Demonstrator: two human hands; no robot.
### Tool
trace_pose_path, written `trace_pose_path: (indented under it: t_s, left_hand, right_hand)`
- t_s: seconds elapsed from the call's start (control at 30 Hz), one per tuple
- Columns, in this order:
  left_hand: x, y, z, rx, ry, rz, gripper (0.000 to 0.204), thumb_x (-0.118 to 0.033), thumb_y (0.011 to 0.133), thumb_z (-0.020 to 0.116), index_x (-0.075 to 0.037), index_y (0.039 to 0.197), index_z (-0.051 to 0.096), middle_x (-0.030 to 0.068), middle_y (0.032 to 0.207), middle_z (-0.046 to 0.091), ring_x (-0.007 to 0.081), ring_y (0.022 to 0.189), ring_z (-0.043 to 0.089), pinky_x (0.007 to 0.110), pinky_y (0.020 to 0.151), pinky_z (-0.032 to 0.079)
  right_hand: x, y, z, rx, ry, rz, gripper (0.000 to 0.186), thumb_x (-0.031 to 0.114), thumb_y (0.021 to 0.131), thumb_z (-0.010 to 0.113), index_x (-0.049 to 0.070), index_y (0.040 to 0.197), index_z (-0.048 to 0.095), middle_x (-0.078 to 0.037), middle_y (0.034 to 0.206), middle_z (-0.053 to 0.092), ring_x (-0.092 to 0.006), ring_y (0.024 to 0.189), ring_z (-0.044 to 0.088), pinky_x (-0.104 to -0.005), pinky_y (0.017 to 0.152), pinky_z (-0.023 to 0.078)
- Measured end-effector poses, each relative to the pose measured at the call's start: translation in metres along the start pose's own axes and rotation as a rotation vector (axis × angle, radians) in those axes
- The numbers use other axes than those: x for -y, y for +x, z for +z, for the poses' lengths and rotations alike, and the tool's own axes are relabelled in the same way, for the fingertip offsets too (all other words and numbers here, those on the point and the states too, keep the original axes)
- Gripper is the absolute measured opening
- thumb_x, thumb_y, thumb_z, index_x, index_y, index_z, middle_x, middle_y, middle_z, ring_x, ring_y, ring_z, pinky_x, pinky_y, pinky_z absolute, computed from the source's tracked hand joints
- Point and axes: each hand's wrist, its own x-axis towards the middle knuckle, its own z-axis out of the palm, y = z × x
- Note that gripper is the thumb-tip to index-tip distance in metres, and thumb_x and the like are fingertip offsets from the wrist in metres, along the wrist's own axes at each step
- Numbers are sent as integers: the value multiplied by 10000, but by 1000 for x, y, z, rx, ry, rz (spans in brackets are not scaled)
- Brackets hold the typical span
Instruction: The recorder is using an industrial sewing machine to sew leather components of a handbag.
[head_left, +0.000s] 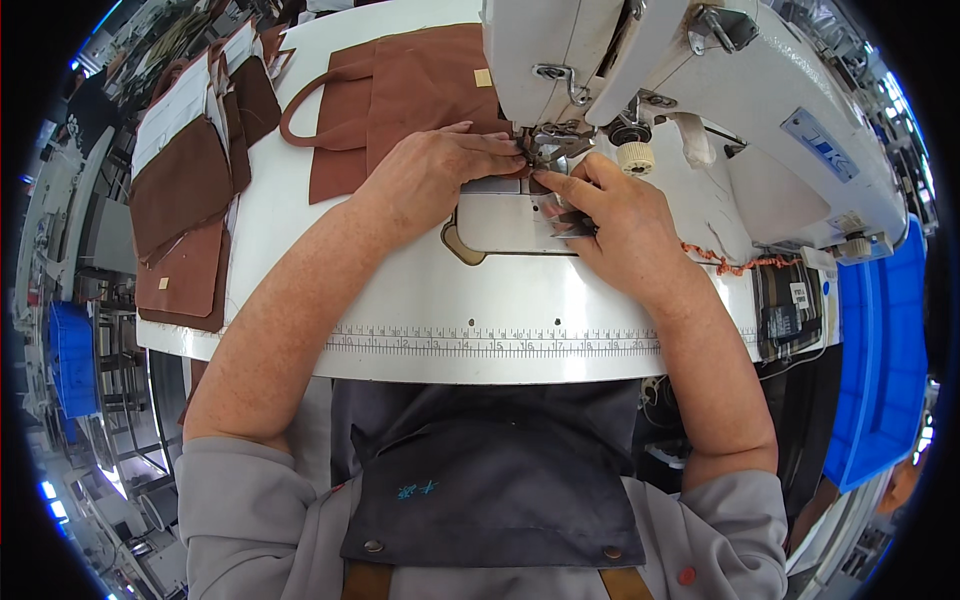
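A brown fabric bag panel (425,80) with a looped handle (300,115) lies on the white sewing table, its near right corner under the presser foot (540,150) of a sewing machine (790,110). My left hand (430,165) rests flat on the panel, fingers stretched toward the foot. My right hand (625,215) is closed just right of the needle area, thumb and forefinger pinching at the panel's edge. Beneath its curled fingers shows a shiny metal part (575,225); whether the hand holds it I cannot tell. The needle tip is hidden.
Stacked brown fabric pieces with white sheets (185,190) lie at the table's left. A printed ruler strip (490,344) follows the front edge. Orange-red thread (735,265) trails at right beside a small dark box (785,320). A blue bin (870,370) stands beyond the right edge.
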Motion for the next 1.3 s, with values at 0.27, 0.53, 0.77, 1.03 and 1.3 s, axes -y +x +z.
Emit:
trace_pose_path:
  t_s: [0.27, 0.53, 0.77, 1.03, 1.3]
  left_hand:
    - [-9, -5, 3, 12, 49, -5, 526, 142, 790, 513, -37, 1228, 742, 162, 1273, 711, 342, 1228, 657, 444, 1160, 470]
    - [-17, -3, 0, -15, 101, -61, 530, 123, 784, 546, -33, 1259, 723, 168, 1296, 698, 351, 1238, 647, 463, 1141, 480]
    - [-12, 7, -17, 75, 102, -22, 258, -33, 873, 681, -54, 1106, 789, 116, 1176, 756, 302, 1082, 715, 397, 950, 567]
    - [-7, 11, -18, 22, 43, -63, 183, -123, 850, 779, -86, 1024, 820, 75, 1097, 780, 267, 968, 736, 357, 845, 589]
    - [-7, 17, -22, 52, 9, -80, 103, -113, 843, 761, -69, 926, 803, 53, 998, 765, 257, 887, 722, 371, 786, 579]
  right_hand:
    - [1, 0, -1, -6, 6, -3, 481, 124, 774, 786, 147, 1249, 716, -83, 997, 697, -298, 925, 699, -429, 751, 575]
    - [-3, -1, 5, -94, 46, -57, 415, 117, 819, 770, 146, 1231, 729, -61, 939, 606, -276, 801, 663, -396, 697, 539]
    - [-3, -1, 3, -25, -3, -31, 492, 129, 756, 794, 171, 1241, 723, -57, 1023, 665, -271, 908, 706, -410, 737, 580]
    - [-3, 2, 3, -34, 3, -64, 469, 136, 749, 792, 164, 1214, 727, -61, 988, 667, -277, 894, 705, -415, 712, 574]
    - [-1, 3, 5, -85, 53, -117, 478, 113, 760, 770, 166, 1232, 711, -49, 961, 675, -290, 862, 701, -432, 677, 560]
